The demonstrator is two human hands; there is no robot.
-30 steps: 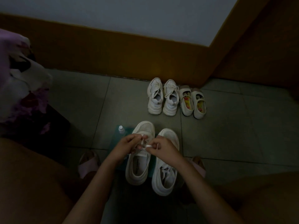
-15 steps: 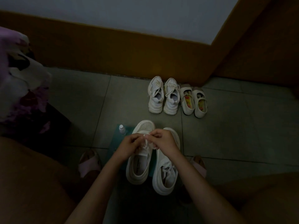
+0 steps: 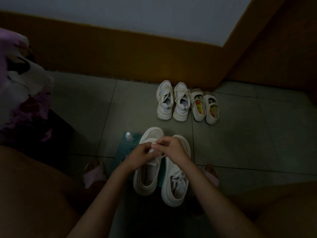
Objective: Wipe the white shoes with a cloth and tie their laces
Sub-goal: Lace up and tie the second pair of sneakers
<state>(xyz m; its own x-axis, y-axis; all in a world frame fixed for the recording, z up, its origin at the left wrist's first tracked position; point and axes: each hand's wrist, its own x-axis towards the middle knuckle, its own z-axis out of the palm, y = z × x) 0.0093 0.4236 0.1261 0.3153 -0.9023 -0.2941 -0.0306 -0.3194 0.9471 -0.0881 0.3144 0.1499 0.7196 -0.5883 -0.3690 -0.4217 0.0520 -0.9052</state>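
Observation:
Two white chunky shoes stand side by side on a teal cloth (image 3: 123, 150) on the floor in front of me: the left shoe (image 3: 147, 176) and the right shoe (image 3: 175, 186). My left hand (image 3: 137, 154) and my right hand (image 3: 171, 148) meet over the left shoe's lacing. Both pinch its white lace (image 3: 153, 145) with curled fingers. The knot itself is hidden by my fingers. The right shoe's laces lie bunched inside its opening.
A small clear bottle (image 3: 128, 136) stands on the cloth's far left corner. A second white sneaker pair (image 3: 172, 102) and a pair of strap shoes (image 3: 205, 107) sit by the brown skirting. My feet in pink slippers (image 3: 94, 174) flank the shoes. Purple-white fabric (image 3: 20, 86) lies left.
My hands, apart a second ago with the lace stretched between them, have come together over the left shoe's lacing. The right hand moved left, toward the left hand.

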